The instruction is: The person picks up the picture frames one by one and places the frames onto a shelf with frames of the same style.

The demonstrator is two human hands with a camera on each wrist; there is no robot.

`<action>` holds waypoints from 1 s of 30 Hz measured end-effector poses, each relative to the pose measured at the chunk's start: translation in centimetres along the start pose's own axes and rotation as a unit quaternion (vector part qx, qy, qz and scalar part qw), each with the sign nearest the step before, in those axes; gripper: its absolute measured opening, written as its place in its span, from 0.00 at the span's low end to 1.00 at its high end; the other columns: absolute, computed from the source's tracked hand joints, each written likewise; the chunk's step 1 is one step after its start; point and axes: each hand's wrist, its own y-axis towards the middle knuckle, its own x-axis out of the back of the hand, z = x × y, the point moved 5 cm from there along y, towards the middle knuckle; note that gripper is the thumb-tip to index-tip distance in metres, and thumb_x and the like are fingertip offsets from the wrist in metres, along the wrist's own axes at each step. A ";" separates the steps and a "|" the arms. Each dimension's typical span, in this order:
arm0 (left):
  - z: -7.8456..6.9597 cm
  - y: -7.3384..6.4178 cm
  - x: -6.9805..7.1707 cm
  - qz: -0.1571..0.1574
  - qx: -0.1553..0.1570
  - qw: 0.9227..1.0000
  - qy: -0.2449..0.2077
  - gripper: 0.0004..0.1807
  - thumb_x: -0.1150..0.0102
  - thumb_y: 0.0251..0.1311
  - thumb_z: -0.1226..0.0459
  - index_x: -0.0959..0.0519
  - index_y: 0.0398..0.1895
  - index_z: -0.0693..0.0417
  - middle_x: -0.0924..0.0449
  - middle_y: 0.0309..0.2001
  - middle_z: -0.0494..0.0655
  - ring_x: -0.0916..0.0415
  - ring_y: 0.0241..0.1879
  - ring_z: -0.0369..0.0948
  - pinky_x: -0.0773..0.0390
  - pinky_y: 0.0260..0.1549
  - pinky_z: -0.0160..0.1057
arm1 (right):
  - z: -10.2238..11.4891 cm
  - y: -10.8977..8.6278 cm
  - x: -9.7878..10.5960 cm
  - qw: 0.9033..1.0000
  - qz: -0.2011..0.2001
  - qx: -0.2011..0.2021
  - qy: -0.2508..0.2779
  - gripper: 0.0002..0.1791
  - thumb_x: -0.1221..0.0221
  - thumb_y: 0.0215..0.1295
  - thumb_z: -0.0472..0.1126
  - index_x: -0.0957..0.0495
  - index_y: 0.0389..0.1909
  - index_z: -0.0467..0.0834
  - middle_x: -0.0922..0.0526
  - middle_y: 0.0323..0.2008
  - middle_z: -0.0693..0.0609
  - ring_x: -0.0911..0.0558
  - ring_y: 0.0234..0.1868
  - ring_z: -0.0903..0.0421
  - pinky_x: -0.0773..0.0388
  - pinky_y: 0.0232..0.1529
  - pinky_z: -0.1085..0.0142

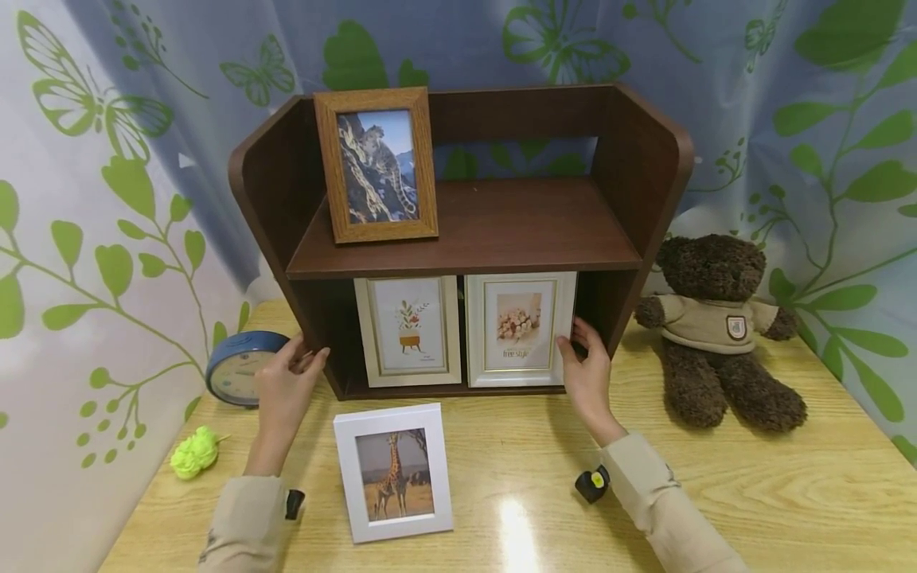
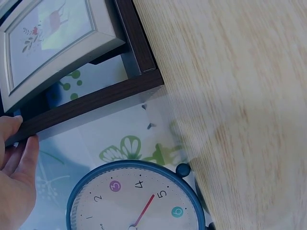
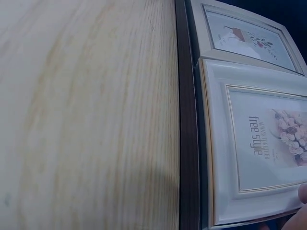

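Observation:
A dark brown two-tier shelf (image 1: 466, 267) stands on the table. Its left side panel is pinched by my left hand (image 1: 290, 386), thumb on the inner side and fingers outside, as the left wrist view shows. My right hand (image 1: 589, 382) grips the right edge of a white photo frame (image 1: 476, 374) with a flower picture, in the lower tier. Beside that frame, to its left, stands a cream photo frame (image 1: 371, 350) with a potted-plant picture. A wooden photo frame (image 1: 424, 175) with a leopard-like animal picture stands on the upper tier, at left.
A white giraffe photo frame (image 1: 344, 469) stands on the table (image 1: 516, 446) before the shelf. At left are a blue-rimmed clock (image 2: 129, 191) and a bright yellow-green fuzzy item (image 1: 195, 454). A brown teddy bear (image 1: 709, 318) sits at right. Patterned curtains (image 1: 458, 48) hang behind.

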 end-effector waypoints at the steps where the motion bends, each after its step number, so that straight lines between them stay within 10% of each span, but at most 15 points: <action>1: 0.0 0.0 0.0 0.001 0.000 1.000 0.000 0.17 0.33 0.49 0.77 0.22 0.44 0.77 0.19 0.36 0.71 0.18 0.34 0.60 0.29 0.32 0.11 | 0.1 -0.1 0.0 1.000 0.001 0.000 0.001 0.25 0.48 0.71 0.36 0.38 0.67 0.36 0.31 0.60 0.37 0.32 0.62 0.45 0.30 0.60 0.52; 30: 0.0 0.0 0.0 0.003 0.006 1.000 -0.012 0.17 0.34 0.50 0.77 0.22 0.45 0.76 0.19 0.36 0.71 0.18 0.34 0.60 0.29 0.33 0.11 | 1.6 -2.7 1.7 0.994 0.095 -0.042 -0.034 0.21 0.49 0.71 0.35 0.34 0.63 0.38 0.34 0.63 0.41 0.35 0.65 0.46 0.33 0.63 0.53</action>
